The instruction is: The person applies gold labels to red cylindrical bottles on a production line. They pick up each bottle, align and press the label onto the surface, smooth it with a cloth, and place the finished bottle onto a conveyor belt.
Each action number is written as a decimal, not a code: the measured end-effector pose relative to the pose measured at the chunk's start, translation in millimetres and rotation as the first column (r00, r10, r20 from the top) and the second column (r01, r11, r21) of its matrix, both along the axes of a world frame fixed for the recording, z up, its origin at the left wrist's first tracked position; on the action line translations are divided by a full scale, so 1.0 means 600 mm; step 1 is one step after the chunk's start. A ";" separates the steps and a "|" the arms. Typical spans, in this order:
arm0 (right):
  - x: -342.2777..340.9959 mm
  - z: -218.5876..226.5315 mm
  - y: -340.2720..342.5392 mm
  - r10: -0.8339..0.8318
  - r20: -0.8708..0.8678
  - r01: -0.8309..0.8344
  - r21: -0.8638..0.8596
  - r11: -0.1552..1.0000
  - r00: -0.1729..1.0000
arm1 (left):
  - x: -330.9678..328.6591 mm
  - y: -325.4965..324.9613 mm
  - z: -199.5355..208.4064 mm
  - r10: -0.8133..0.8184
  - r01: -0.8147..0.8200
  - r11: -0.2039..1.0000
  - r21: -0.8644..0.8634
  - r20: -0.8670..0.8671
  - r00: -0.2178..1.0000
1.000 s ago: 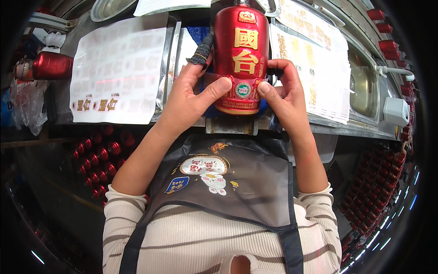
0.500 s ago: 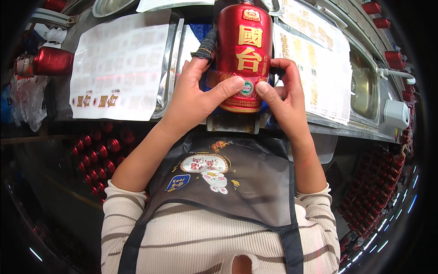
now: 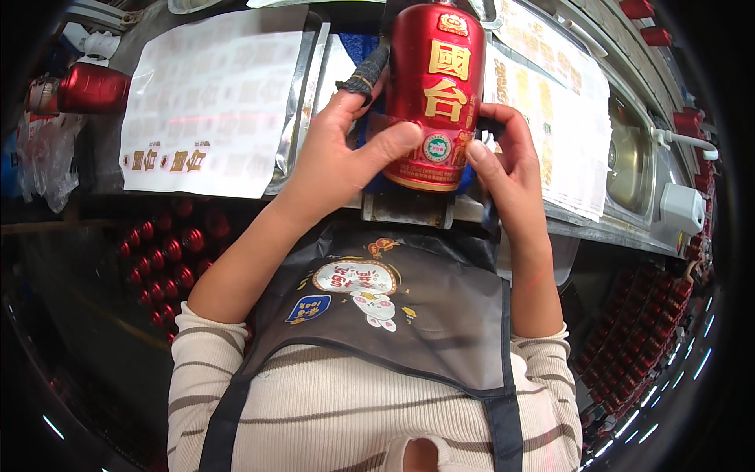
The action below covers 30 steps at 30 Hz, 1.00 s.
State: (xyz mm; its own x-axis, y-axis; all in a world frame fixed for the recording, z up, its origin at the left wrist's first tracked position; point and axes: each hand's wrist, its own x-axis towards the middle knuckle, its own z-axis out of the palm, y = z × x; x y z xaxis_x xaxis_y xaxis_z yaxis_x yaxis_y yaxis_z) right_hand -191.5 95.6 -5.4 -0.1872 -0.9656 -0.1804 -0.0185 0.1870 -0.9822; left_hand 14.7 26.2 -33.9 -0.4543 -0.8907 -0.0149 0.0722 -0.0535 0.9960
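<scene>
A glossy red bottle (image 3: 410, 79) with raised gold characters leans back on a blue cloth (image 3: 355, 46) on a small metal stand (image 3: 409, 212), between my two hands. My left hand (image 3: 344, 149) is curled round its left side, the thumb lying across a strip of clear film (image 3: 379, 126) at the lower front. Dark wrapping (image 3: 366, 75) covers one of that hand's fingers. My right hand (image 3: 515, 173) grips the lower right edge, thumb in front and fingers bent behind. A round green-and-white seal (image 3: 437, 147) shows between the thumbs.
Left of the bottle lies a white transfer sheet (image 3: 204, 118) with a few gold decals left. Stacked decal sheets (image 3: 543, 118) are at the right, beside a metal sink (image 3: 629, 157) and a white jug (image 3: 681, 200). Another red bottle (image 3: 93, 88) lies far left; several bottles (image 3: 169, 252) stand below.
The bottle and both hands appear slightly further right. My right thumb has slid outward from the front toward the bottle's right edge, uncovering more of the printed lower part.
</scene>
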 end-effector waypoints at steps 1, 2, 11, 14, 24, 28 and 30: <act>-0.014 0.013 0.008 0.076 -0.061 -0.072 0.064 0.995 0.995 | 0.010 -0.001 0.007 -0.036 0.041 0.996 0.079 -0.060 0.998; -0.015 0.011 0.014 0.080 -0.054 -0.077 0.049 0.996 0.995 | 0.019 -0.001 0.010 -0.075 0.094 0.983 0.158 -0.124 0.989; 0.005 0.010 0.023 0.070 -0.079 -0.071 -0.005 0.997 0.994 | 0.021 0.012 -0.014 -0.063 0.063 0.998 -0.025 -0.022 0.998; 0.003 0.008 0.022 0.075 -0.080 -0.076 -0.008 0.997 0.994 | 0.021 0.012 -0.015 -0.062 0.061 0.998 -0.034 -0.030 0.998; -0.014 0.005 0.028 0.087 0.093 -0.087 -0.001 0.996 0.992 | 0.020 0.018 -0.009 -0.078 0.079 0.997 0.008 -0.131 0.988; -0.004 -0.001 0.028 0.049 0.050 -0.048 -0.031 0.998 0.998 | 0.017 0.020 -0.017 -0.076 0.074 0.997 -0.023 -0.090 0.993; -0.003 0.002 0.027 0.056 0.056 -0.055 -0.031 0.998 0.997 | 0.018 0.021 -0.018 -0.071 0.070 0.997 -0.025 -0.080 0.994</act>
